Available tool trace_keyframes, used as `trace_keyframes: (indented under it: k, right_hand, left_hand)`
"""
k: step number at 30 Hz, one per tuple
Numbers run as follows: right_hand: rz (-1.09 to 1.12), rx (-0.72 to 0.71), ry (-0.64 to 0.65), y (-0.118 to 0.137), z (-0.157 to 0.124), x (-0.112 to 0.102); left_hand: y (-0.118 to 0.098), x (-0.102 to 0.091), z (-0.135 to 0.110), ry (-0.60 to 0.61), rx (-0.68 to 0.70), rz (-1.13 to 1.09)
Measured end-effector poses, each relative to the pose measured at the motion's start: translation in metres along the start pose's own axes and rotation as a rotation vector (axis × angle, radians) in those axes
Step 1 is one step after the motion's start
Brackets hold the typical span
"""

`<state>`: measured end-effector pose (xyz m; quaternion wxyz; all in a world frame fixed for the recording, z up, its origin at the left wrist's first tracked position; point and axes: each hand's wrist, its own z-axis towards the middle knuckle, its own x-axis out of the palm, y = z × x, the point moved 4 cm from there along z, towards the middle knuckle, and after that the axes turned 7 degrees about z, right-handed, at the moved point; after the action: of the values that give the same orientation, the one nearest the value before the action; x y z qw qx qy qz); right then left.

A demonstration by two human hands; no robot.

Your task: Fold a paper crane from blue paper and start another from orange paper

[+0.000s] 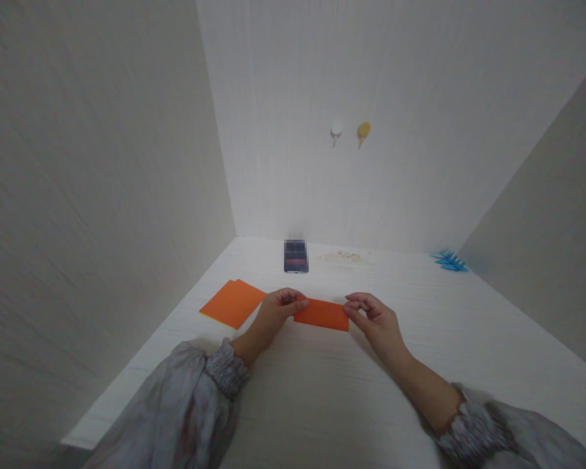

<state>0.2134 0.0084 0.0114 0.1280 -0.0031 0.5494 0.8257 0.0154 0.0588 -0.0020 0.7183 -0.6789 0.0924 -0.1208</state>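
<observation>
Between my two hands is a narrow rectangle of orange paper (322,314), held up by its two ends above the white table. My left hand (276,312), with a ring on one finger, pinches its upper left corner between thumb and fingers. At the opposite end, my right hand (375,320) grips the right edge with thumb and fingertip. Whether the paper is folded or a single layer I cannot tell. Just left of my left hand lies a small stack of orange paper sheets (233,303), with a thin yellow edge showing at its lower side.
A dark phone-like object (295,256), its face blurred, lies near the back wall. Brownish marks (346,256) stain the table beside it. Several blue folded paper pieces (450,261) sit in the back right corner. A white hook (336,130) and a yellow hook (364,131) are on the wall.
</observation>
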Motion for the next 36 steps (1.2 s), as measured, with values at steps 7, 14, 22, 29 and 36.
trace_keyframes:
  k: [7, 14, 22, 29, 36]
  right_hand:
    - [-0.016, -0.010, 0.012, 0.001, 0.000, 0.000]
    - [-0.203, -0.083, 0.020, 0.006, 0.000, 0.001]
    - [-0.602, -0.679, 0.313, 0.022, -0.005, 0.007]
    - [-0.779, -0.799, 0.519, 0.024, -0.010, 0.015]
    - [-0.933, -0.813, 0.699, 0.024, -0.020, 0.025]
  left_hand:
    - [-0.001, 0.000, 0.000, -0.006, -0.003, -0.003]
    - [0.000, -0.005, 0.002, -0.019, 0.097, 0.230]
    - [-0.023, -0.005, -0.008, 0.107, 0.613, 0.831]
    - [-0.027, 0.000, -0.018, 0.322, 0.843, 1.068]
    - [-0.021, 0.005, -0.027, 0.466, 0.861, 1.209]
